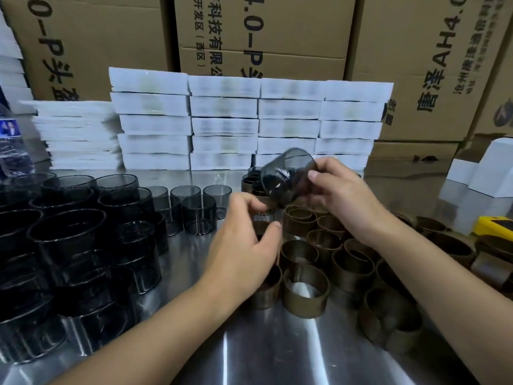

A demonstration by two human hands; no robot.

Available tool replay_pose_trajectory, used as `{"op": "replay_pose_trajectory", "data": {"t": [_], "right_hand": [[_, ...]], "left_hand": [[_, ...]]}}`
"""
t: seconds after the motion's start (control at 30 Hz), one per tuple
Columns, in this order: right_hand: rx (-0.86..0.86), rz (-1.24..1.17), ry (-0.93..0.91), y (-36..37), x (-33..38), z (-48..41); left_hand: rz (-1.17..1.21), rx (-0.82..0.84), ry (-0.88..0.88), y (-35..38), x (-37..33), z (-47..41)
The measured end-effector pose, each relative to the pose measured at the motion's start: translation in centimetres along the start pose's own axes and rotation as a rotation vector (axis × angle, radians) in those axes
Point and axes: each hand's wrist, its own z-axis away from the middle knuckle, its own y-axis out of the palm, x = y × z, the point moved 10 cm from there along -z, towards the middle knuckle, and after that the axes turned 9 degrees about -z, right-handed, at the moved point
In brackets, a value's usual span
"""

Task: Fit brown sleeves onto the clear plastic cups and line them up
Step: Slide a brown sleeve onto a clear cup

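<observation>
My right hand [337, 195] holds a smoky clear cup [288, 175] tilted in the air above the table's middle, thumb on its side. My left hand [244, 240] hovers just below it with fingers curled over the brown sleeves; whether it pinches one is hidden. Several brown sleeves [305, 290] stand loose on the steel table to the right and under my hands. Several bare cups [191, 207] stand in a cluster on the left, with bigger ones [66, 240] closer to me. A few sleeved cups [251, 183] stand behind the held cup.
Stacks of white flat boxes [224, 126] form a wall at the back, with cardboard cartons [263, 34] behind. A water bottle [12, 145] stands far left. White cartons [485, 173] and a yellow object [494, 226] sit at the right. Bare steel table [263, 351] shows near me.
</observation>
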Motion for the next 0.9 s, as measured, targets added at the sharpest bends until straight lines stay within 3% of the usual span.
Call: {"op": "replay_pose_trajectory", "data": {"t": [0.1,0.2,0.33,0.4,0.53,0.7,0.9], "right_hand": [[0.038,-0.167,0.103,-0.2,-1.0,1.1],[0.164,-0.3,0.185,1.4,-1.1,2.2],[0.272,-0.3,0.225,3.5,-1.4,3.3],[0.203,-0.176,0.191,2.8,-1.5,2.9],[0.062,0.293,0.032,-0.2,0.4,2.2],[0.502,0.712,0.169,2.6,-1.6,4.6],[0.637,0.972,0.162,4.8,-2.9,7.0]], "left_hand": [[0.196,-0.042,-0.047,-0.2,0.3,-0.2],[0.429,0.031,-0.065,0.7,0.2,-0.4],[0.401,0.032,0.024,0.3,-0.9,-0.6],[0.435,-0.011,0.003,-0.1,-0.5,-0.7],[0.618,-0.109,-0.144,-0.4,1.4,-0.9],[0.766,-0.187,-0.329,-0.5,3.9,-1.1],[0.809,-0.179,-0.355,-0.5,4.0,-1.2]]}}
